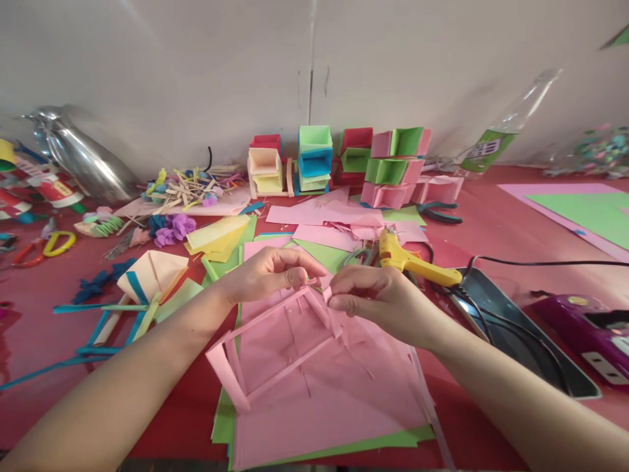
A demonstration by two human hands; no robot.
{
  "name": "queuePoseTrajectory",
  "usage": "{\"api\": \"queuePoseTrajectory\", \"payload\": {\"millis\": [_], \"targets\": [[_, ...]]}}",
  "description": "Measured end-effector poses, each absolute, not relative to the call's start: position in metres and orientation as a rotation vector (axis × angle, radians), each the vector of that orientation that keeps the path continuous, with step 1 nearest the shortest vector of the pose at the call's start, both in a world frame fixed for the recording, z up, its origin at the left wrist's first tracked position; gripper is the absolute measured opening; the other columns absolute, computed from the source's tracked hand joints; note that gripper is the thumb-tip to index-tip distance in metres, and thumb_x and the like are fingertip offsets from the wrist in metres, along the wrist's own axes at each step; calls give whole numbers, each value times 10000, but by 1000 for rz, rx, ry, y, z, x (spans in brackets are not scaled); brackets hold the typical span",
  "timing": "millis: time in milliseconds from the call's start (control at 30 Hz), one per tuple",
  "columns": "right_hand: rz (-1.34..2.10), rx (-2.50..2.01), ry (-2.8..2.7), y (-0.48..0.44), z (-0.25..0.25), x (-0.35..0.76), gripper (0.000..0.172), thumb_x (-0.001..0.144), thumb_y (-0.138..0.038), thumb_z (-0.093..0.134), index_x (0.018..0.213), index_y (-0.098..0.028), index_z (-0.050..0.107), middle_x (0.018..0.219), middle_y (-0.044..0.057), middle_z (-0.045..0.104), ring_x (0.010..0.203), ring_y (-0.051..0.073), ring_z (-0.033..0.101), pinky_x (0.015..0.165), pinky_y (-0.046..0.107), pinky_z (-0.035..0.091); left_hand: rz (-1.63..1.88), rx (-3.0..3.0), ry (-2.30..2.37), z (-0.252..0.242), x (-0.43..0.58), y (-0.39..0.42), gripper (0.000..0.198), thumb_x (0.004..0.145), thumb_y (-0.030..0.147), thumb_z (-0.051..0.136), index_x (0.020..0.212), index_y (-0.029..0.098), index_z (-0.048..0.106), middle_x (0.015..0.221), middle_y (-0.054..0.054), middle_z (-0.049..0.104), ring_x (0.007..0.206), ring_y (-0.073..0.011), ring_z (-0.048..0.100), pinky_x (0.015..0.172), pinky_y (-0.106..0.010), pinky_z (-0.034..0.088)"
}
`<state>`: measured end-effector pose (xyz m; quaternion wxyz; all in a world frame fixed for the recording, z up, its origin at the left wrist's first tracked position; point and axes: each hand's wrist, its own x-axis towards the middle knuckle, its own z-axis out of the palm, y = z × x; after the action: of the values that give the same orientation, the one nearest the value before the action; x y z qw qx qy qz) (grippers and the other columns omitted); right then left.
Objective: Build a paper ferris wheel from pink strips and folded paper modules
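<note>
A pink paper frame (285, 375), made of folded strips, stands tilted over a stack of pink paper sheets (334, 426). My left hand (275, 275) is closed at the frame's far corner, its thumb and fingers pinching the pink strip there. Close by on the right, my right hand (368, 295) pinches a short pink paper strip (327, 294) at the same corner. The fingertips of both hands almost meet. Thin pink offcuts lie on the sheet beneath.
A yellow hot glue gun (417, 261) rests by a dark tray (521, 347), its cord trailing right. Behind stand stacked paper boxes (314, 160) and a leaning bottle (506, 131). Scissors (49, 246), a metal jug (83, 154) and a blue-and-cream paper piece (147, 278) are left.
</note>
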<state>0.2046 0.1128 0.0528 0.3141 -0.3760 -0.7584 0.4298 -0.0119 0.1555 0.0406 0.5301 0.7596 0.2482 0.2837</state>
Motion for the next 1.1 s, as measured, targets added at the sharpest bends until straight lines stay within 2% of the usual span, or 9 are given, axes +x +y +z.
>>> {"api": "queuePoseTrajectory", "payload": {"millis": [500,767,900,1100], "targets": [[926,-1042,-1964,103,50,197,133,776,-283,626,700,-175,648,737,4,616,658,98,543,591,225,426,676,1868,634,47,-2,146,326,835,435,526,962,161,648,941,-69,650,862,-161,604,733,-247,454],[900,-1069,-1933,104,49,194,158,773,-271,620,647,-177,618,692,3,595,627,104,530,558,226,414,668,1924,633,44,-2,147,235,861,340,518,979,173,635,969,-57,655,861,-142,604,733,-235,458],[905,-1039,-1919,104,48,194,205,771,-313,624,621,-174,611,660,0,578,601,101,520,547,232,408,658,1936,652,44,-1,147,238,855,347,525,981,176,631,946,-53,652,859,-149,603,745,-250,464],[806,-1068,-1860,102,45,193,139,746,-300,656,706,-181,596,690,-13,543,574,86,490,524,224,407,651,1860,699,45,-1,144,303,841,377,537,1046,161,591,1028,-77,605,924,-182,590,799,-302,471]]}}
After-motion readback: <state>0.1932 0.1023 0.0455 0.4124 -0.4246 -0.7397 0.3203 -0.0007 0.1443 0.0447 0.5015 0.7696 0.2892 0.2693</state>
